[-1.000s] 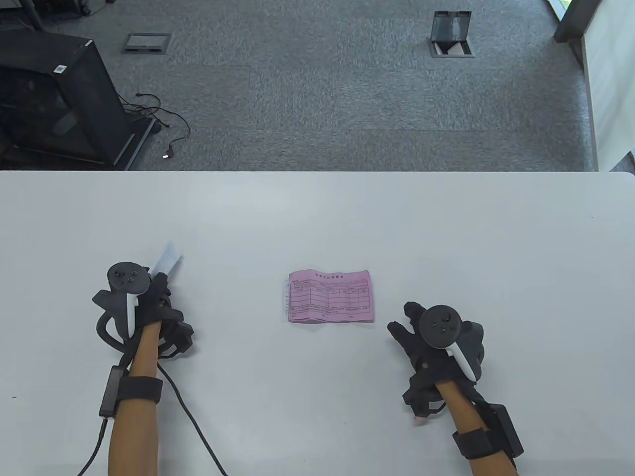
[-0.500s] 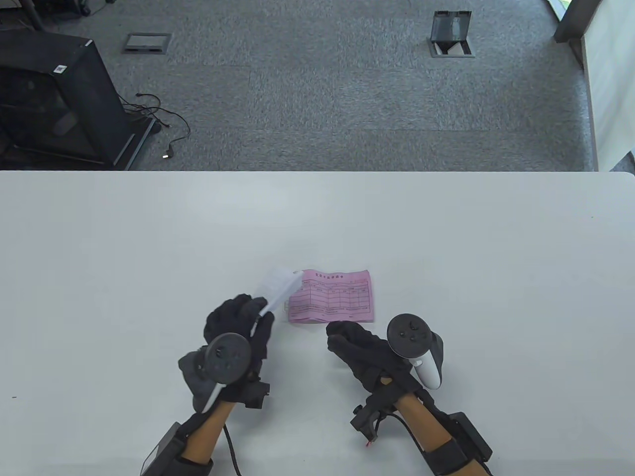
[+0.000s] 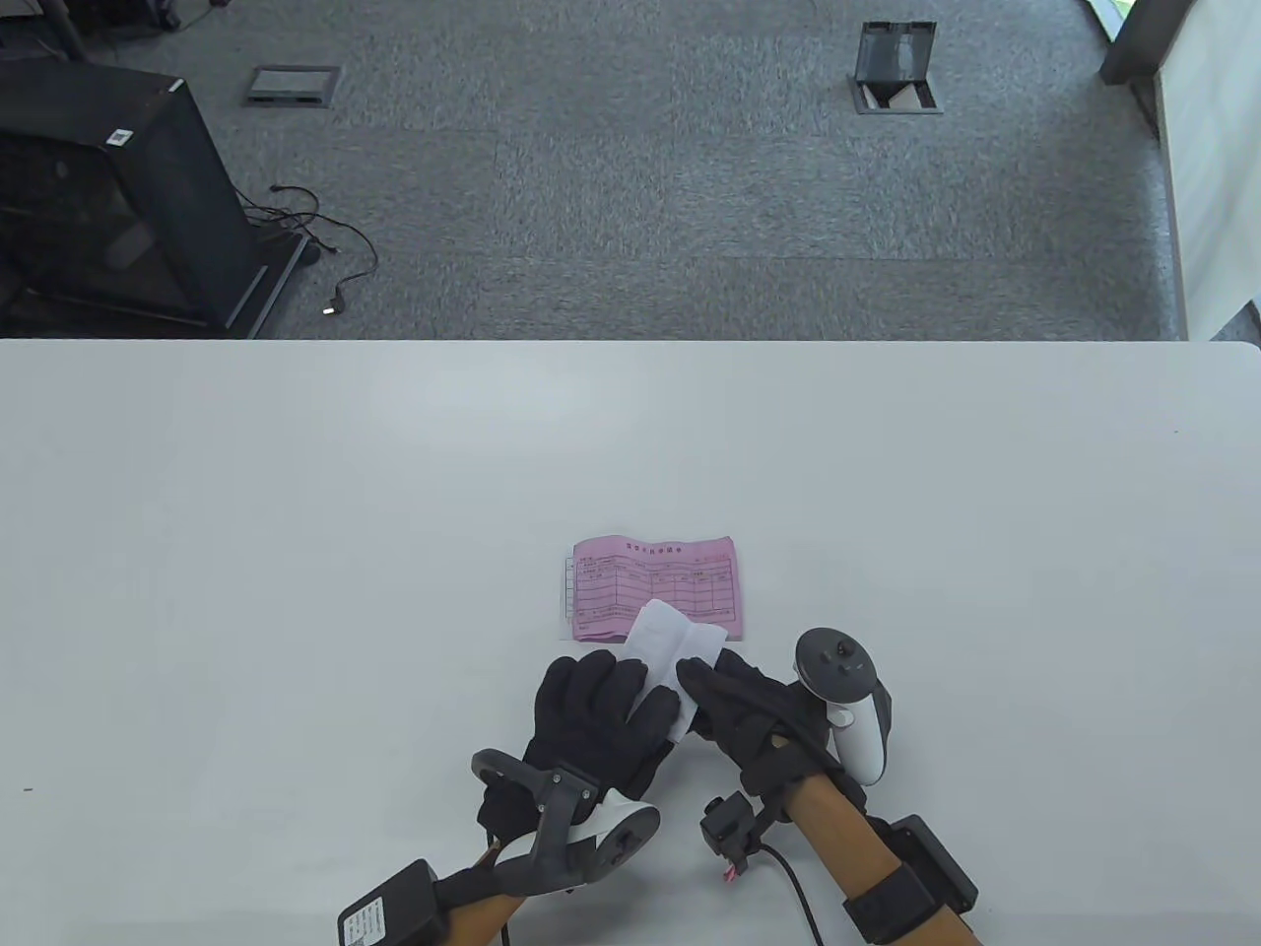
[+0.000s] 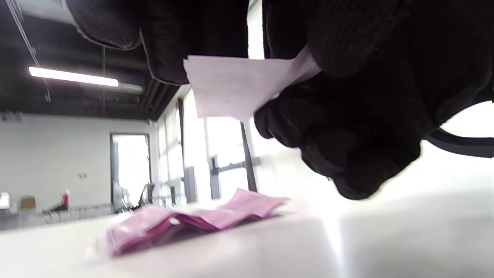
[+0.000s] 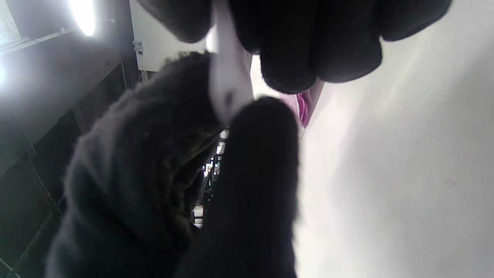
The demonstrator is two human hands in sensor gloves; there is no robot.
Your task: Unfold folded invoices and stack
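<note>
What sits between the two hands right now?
A folded white invoice, held by both the left hand and the right hand above the table, just short of the pink invoice. The table view shows it best.

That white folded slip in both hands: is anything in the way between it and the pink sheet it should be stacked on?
Nothing visible is. The white slip is held by the left hand and right hand above the near edge of the pink invoice, whose top is bare. The slip is still folded, though.
</note>
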